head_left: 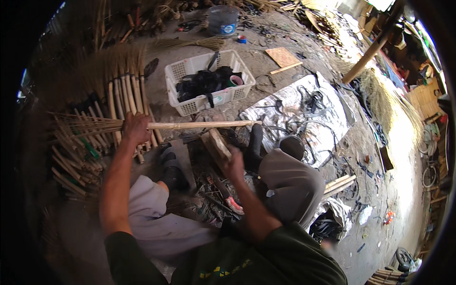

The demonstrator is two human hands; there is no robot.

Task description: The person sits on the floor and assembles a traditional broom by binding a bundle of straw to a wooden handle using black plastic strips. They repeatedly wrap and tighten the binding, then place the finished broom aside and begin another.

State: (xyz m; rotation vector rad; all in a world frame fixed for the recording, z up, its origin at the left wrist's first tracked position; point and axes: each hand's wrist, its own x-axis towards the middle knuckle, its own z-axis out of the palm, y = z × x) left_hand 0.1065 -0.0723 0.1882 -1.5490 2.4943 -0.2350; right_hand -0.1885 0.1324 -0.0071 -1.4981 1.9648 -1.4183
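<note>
My left hand (pixel 136 128) is closed around a broom at the point where its bamboo handle meets its splayed stalks. The pale bamboo handle (pixel 204 125) runs level to the right, its far end by my dark-shod foot (pixel 255 142). Stiff thin stalks (pixel 90 124) fan out to the left of that hand. Just below the handle, my right hand (pixel 233 166) is closed on the lower end of a thick wooden block (pixel 218 145), which stands tilted. The block's top is close under the handle; whether they touch I cannot tell.
Bundled brooms (pixel 126 92) lie to the left. A white plastic basket (pixel 190 107) with black strips and tape stands ahead. On the right, a whitish sheet (pixel 294 104) carries loose black strips. A red-handled tool (pixel 233 205) lies between my legs. Bamboo pieces (pixel 339 185) rest near my right knee.
</note>
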